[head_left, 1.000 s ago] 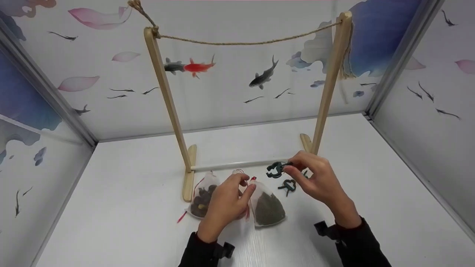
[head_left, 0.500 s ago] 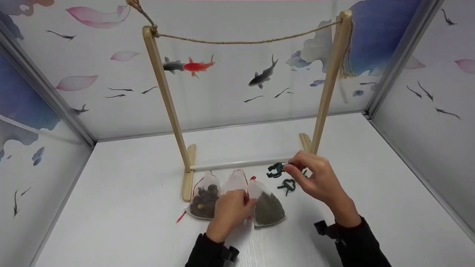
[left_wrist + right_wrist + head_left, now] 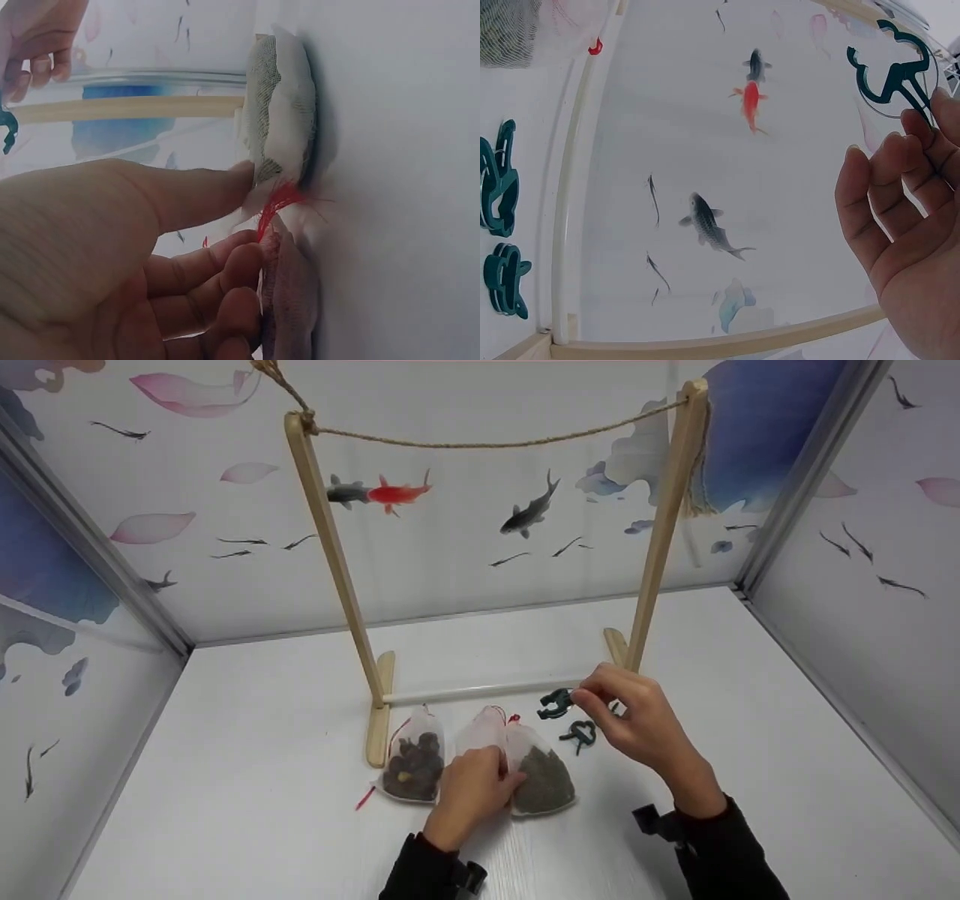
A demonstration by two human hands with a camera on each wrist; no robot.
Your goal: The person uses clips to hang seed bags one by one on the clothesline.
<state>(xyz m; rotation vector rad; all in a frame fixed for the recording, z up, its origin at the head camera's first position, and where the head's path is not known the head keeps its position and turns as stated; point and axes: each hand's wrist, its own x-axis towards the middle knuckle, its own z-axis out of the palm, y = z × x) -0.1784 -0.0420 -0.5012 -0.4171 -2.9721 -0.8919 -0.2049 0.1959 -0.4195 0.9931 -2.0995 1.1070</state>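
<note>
My right hand [image 3: 634,709] pinches the handles of a dark green spring clip [image 3: 559,705] above the table, its jaws pointing left; the right wrist view shows the same clip [image 3: 909,69] at the fingertips. Low over the middle mesh bag [image 3: 482,729] is my left hand [image 3: 476,787], hiding its lower part. In the left wrist view my thumb and curved fingers stand apart, with a red tassel [image 3: 279,204] between them and the fingertips against a mesh bag [image 3: 292,300]. The right mesh bag [image 3: 546,784], filled with grey-green stuff, lies beside my thumb. A left bag [image 3: 412,772] holds dark round pieces.
A wooden stand with two posts [image 3: 330,536] carries a sagging rope [image 3: 480,446] and a low white rod [image 3: 480,690] behind the bags. Another green clip [image 3: 579,733] lies under my right hand, with one more partly hidden. Printed panels enclose the white table [image 3: 247,780].
My left hand has come down and slightly right onto the middle bag, and its thumb has since stretched out toward the right bag. The right hand keeps holding the clip in place.
</note>
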